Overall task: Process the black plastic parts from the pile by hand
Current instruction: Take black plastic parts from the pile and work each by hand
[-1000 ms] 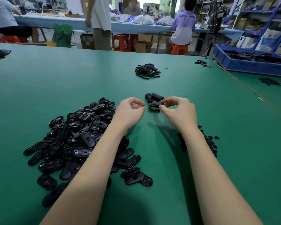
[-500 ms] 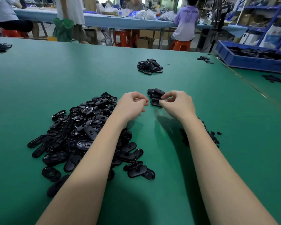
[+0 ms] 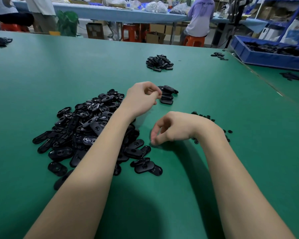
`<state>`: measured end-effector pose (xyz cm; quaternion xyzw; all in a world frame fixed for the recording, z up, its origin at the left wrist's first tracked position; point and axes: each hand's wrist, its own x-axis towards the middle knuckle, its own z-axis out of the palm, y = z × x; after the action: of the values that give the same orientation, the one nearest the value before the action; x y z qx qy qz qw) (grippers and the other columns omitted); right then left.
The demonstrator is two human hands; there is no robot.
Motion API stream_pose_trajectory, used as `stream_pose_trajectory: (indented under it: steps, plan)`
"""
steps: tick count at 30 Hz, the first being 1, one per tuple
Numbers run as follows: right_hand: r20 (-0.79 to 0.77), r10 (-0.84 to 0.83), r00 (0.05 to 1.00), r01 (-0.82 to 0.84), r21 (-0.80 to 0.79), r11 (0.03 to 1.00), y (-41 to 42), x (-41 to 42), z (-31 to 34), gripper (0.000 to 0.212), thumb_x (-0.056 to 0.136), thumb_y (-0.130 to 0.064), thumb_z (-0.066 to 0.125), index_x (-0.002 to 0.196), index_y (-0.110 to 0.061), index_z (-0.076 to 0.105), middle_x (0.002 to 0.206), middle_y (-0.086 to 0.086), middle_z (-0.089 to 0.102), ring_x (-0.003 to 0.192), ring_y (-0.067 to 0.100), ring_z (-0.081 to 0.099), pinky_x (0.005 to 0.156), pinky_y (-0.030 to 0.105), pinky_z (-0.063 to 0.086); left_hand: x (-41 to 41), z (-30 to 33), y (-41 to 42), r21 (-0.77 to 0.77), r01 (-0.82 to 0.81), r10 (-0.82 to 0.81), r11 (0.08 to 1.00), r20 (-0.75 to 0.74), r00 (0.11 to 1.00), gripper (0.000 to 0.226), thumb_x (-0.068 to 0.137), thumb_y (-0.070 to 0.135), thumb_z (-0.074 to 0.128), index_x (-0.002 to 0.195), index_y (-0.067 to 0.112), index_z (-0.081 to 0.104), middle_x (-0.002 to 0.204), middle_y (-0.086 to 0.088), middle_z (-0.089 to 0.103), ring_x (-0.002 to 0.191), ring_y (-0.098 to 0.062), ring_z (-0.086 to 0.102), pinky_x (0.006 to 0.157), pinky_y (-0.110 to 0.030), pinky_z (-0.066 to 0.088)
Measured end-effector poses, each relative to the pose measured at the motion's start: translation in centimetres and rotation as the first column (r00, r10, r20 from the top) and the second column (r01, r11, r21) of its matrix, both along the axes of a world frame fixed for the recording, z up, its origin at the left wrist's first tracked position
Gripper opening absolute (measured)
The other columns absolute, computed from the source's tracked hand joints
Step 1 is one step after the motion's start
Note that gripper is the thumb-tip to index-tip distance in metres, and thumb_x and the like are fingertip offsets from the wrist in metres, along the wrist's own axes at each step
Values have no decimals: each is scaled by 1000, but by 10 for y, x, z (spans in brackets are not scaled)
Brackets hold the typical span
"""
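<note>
Beside the pile, both hands empty

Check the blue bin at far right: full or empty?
Neither: the blue bin holds a shallow layer of black parts below its rim. How deep the layer runs cannot be told.

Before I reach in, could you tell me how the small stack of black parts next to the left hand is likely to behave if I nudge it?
The small stack looks loosely piled, its pieces askew, so a nudge would probably topple or spread it. The parts look glossy and smooth, so they would likely slide over each other and over the green table. They seem to be thin moulded plastic, probably stiff and light.
</note>
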<state>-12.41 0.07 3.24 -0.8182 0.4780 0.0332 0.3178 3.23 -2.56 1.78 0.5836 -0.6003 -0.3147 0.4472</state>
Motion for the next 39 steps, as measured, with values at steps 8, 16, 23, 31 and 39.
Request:
stream_pose_trajectory:
  steps: [8, 16, 23, 31, 39]
  plan:
    - [44, -13, 999, 16, -70, 997, 4, 16, -8, 9, 78, -34, 83, 84, -30, 78, 78, -12, 72, 72, 5, 62, 66, 20, 46, -3, 0, 4, -6, 4, -4, 1000, 24, 1000, 15, 92, 19, 59, 88, 26, 71, 87, 9, 76, 77, -8, 73, 71, -22, 51]
    - [108, -141, 984, 163, -234, 959, -6, -1, -8, 8, 85, -22, 69, 82, -25, 76, 84, -13, 74, 79, 6, 67, 75, 26, 57, -4, -2, 1, 31, 44, -46, 999, 80, 996, 9, 93, 25, 62, 91, 25, 71, 88, 8, 76, 79, -8, 73, 75, -27, 55]
    - [496, -222, 839, 381, -245, 892, -15, -36, -4, 8, 84, -20, 78, 86, -27, 75, 80, -14, 73, 54, -12, 53, 55, 4, 37, -8, -3, 7, 347, 338, -353, 875, -21, 935, 25, 106, 32, 48, 106, 19, 69, 101, 0, 77, 82, -13, 72, 71, -25, 55]
    - [486, -317, 814, 464, -218, 858, -14, -54, 9, 12, 84, -26, 79, 94, -32, 74, 87, -15, 75, 62, -6, 61, 65, 14, 49, -17, -4, 6, 233, 340, -275, 911, -269, 923, 11, 96, 18, 66, 104, 16, 73, 76, 4, 68, 65, -7, 59, 57, -17, 47]
    - [-60, -364, 930, 363, -24, 932, -13, -78, 12, 14, 71, -26, 88, 77, -36, 81, 93, -2, 79, 91, 20, 71, 93, 39, 58, -16, -9, 3, 227, 189, -129, 956, -253, 959, 21, 95, 5, 61, 103, 18, 74, 85, -6, 71, 69, -11, 69, 66, -20, 55]
